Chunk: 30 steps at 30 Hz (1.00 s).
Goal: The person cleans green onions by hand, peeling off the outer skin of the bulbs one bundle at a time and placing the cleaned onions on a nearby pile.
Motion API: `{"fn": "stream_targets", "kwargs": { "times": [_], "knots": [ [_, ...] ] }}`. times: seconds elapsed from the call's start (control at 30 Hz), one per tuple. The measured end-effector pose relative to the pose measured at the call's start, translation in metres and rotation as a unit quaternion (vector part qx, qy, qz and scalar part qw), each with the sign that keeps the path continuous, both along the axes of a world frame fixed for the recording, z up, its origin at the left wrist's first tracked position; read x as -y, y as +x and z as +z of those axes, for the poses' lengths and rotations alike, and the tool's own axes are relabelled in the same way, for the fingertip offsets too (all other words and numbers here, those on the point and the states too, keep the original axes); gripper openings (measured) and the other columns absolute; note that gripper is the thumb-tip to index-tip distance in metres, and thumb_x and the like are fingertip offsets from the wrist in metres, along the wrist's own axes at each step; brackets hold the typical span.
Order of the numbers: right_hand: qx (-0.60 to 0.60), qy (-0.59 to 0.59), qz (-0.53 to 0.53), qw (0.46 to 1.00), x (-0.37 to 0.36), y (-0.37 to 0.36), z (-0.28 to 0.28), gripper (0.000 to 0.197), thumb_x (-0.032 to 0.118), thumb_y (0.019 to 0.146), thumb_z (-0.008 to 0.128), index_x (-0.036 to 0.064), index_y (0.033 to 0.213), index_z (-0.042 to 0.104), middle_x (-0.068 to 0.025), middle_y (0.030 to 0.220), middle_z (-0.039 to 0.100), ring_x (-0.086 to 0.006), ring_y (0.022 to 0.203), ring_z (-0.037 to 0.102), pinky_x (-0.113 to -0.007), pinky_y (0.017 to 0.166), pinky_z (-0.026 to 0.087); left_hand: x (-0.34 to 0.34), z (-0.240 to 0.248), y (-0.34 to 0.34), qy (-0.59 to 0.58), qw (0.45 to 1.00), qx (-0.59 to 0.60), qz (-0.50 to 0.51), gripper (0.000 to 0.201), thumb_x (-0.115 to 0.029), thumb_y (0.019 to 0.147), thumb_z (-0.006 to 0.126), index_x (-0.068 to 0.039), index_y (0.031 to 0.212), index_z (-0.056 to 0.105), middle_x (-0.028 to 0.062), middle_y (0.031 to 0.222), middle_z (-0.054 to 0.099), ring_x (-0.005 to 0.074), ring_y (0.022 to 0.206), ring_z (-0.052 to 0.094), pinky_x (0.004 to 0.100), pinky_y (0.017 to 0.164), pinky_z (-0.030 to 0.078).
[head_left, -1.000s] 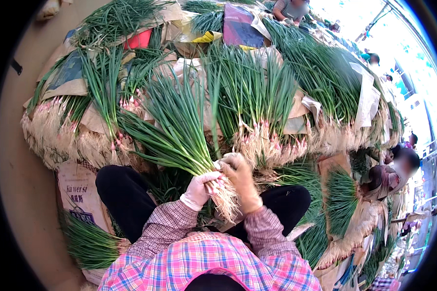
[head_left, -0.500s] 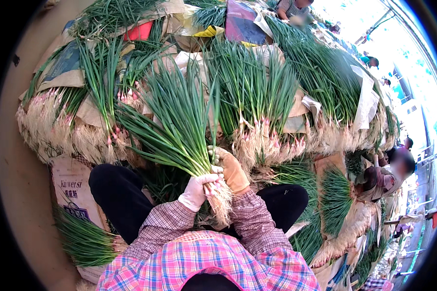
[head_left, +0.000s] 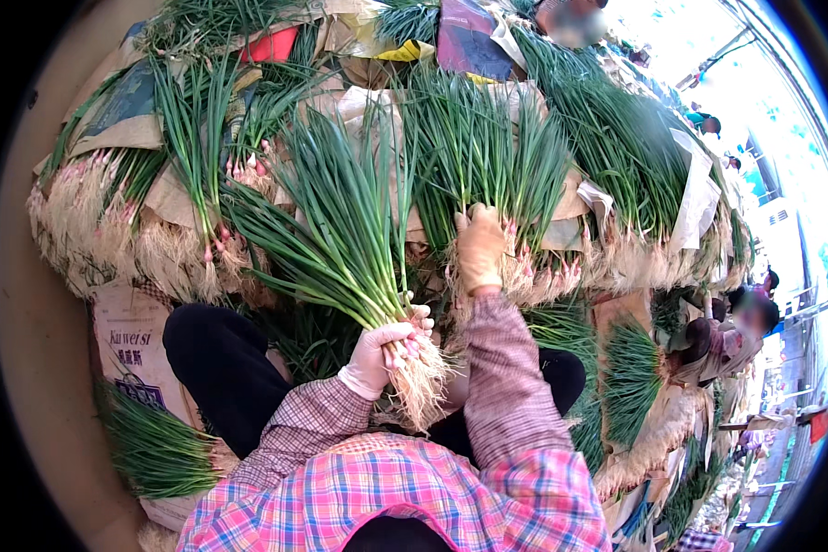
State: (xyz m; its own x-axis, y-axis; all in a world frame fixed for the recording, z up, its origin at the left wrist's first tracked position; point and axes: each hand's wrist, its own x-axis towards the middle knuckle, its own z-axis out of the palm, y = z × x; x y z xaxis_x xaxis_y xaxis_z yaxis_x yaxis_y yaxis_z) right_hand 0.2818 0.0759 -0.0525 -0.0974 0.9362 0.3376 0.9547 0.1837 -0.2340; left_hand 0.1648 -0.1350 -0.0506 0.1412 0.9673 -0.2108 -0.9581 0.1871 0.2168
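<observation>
My left hand [head_left: 383, 353], in a white glove, is closed around a bunch of spring onions [head_left: 345, 244] just above their pink bulbs. The long green leaves fan up and away from me, while the pale roots [head_left: 419, 391] hang below the fist toward my lap. Out ahead, my right hand [head_left: 481, 248], in a tan glove, lies over the bulb end of another heap of spring onions [head_left: 474, 138]. Its fingers are bent in among the stems there. How many stems it grips is hidden by the glove.
More heaps, roots toward me, lie to the left [head_left: 189, 138] and right [head_left: 607, 156], with brown paper between. A loose bundle [head_left: 156, 446] rests on a printed white sack [head_left: 124, 340] at my left. At the right, a person [head_left: 722, 336] sits near another bundle [head_left: 633, 382].
My right hand has left the bunch in my left hand and moved forward and right to the heap ahead. The left hand keeps its hold in nearly the same place.
</observation>
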Motion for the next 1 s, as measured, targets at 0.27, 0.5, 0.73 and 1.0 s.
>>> {"fn": "stream_targets", "kwargs": {
  "times": [0.27, 0.5, 0.73, 1.0],
  "knots": [
    [-0.505, -0.364, 0.131, 0.772, 0.125, 0.001, -0.005, 0.022, 0.022, 0.083, 0.063, 0.0022, 0.092, 0.062, -0.0062, 0.090, 0.061, -0.0123, 0.073, 0.057, -0.026, 0.067, 0.047, -0.004, -0.018, -0.008, -0.033, 0.993, -0.110, -0.030, 0.033, -0.004, 0.080, 0.054, 0.000, 0.113, 0.050, 0.0146, 0.090, 0.059, 0.0202, 0.066, 0.058, 0.0276, 0.058, 0.050],
    [-0.660, -0.428, 0.101, 0.608, 0.111, -0.029, -0.011, 0.013, 0.010, 0.086, 0.059, 0.0048, 0.097, 0.055, 0.0002, 0.068, 0.057, -0.0048, 0.049, 0.048, -0.016, 0.038, 0.037, 0.002, -0.009, -0.016, -0.070, 0.976, -0.203, -0.039, 0.031, -0.003, 0.080, 0.054, 0.004, 0.110, 0.051, 0.0114, 0.085, 0.058, 0.0193, 0.065, 0.057, 0.0263, 0.055, 0.049],
    [-0.707, -0.448, 0.080, 0.541, 0.102, -0.032, -0.026, 0.012, 0.013, 0.088, 0.056, 0.0048, 0.097, 0.055, 0.0010, 0.073, 0.054, -0.0056, 0.057, 0.047, -0.018, 0.044, 0.039, 0.002, -0.011, -0.016, -0.032, 0.982, -0.185, -0.028, 0.036, -0.002, 0.078, 0.056, 0.005, 0.113, 0.049, 0.0108, 0.089, 0.058, 0.0170, 0.070, 0.056, 0.0272, 0.062, 0.049],
    [-0.644, -0.448, 0.120, 0.608, 0.110, -0.038, -0.019, 0.009, 0.016, 0.086, 0.059, 0.0089, 0.089, 0.056, 0.0020, 0.062, 0.051, -0.0068, 0.055, 0.048, -0.025, 0.045, 0.042, 0.006, -0.009, -0.021, -0.047, 0.977, -0.204, -0.032, 0.034, -0.002, 0.078, 0.056, 0.005, 0.111, 0.049, 0.0117, 0.085, 0.058, 0.0197, 0.065, 0.057, 0.0298, 0.059, 0.050]
  ]
}}
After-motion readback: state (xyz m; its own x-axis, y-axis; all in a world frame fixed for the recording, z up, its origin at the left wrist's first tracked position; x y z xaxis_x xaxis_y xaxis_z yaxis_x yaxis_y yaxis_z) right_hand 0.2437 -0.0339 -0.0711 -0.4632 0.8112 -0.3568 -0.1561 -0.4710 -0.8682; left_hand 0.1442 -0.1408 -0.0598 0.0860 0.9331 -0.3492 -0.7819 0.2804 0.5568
